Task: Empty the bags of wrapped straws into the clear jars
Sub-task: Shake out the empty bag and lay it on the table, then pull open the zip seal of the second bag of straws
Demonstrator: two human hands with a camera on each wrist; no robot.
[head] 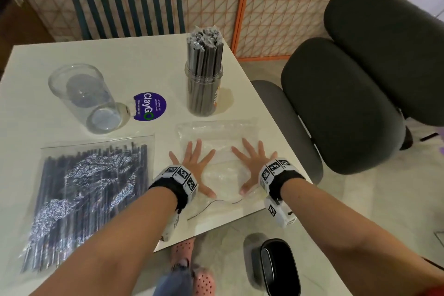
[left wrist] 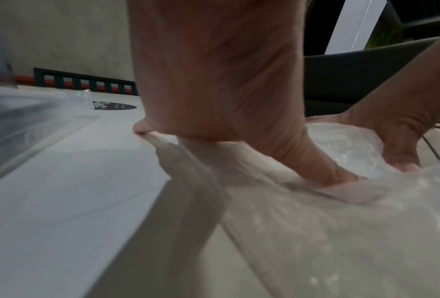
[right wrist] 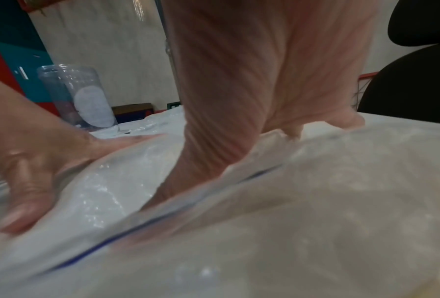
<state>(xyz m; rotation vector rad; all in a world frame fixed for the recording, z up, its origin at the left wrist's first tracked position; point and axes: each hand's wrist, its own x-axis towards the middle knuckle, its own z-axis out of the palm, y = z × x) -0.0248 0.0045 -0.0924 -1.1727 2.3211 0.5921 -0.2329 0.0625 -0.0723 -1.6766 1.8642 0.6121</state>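
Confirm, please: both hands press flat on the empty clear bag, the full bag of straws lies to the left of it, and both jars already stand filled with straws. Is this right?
Not quite. Only one jar holds straws; the other clear jar stands empty, as the head view shows. The rest holds: the left hand and right hand press flat on the empty bag, with the full bag of straws to its left.
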